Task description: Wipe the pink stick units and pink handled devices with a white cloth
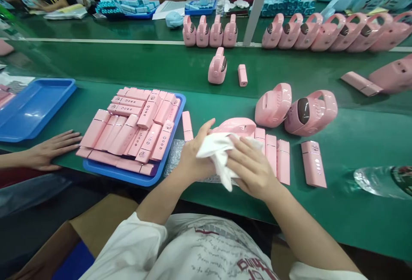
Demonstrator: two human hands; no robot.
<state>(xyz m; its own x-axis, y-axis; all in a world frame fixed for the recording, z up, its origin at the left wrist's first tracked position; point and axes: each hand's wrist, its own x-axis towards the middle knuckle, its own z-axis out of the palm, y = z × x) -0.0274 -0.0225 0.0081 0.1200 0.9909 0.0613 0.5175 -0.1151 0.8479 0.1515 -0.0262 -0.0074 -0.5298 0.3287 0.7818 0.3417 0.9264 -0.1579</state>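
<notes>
My right hand [252, 168] is closed on a white cloth [219, 153], its fingers pressing the cloth down in front of me. Behind the cloth shows the top of a glossy pink case with a loop handle [236, 125]. At the case's left side is my left hand [196, 155], its thumb raised along the edge and its other fingers mostly covered by the cloth; it seems to grip the case. Several pink stick-shaped pieces [283, 162] stand in a row just right of my right hand, and one pink stick with buttons [313, 164] lies farther right.
A blue tray [151, 180] piled with pink sticks is at my left, near another person's hand [61, 149]. Two pink cases [310, 112] stand beyond my right hand. A clear bottle [380, 181] lies at right. Another blue tray [61, 84] is far left. More pink cases [336, 33] line the back.
</notes>
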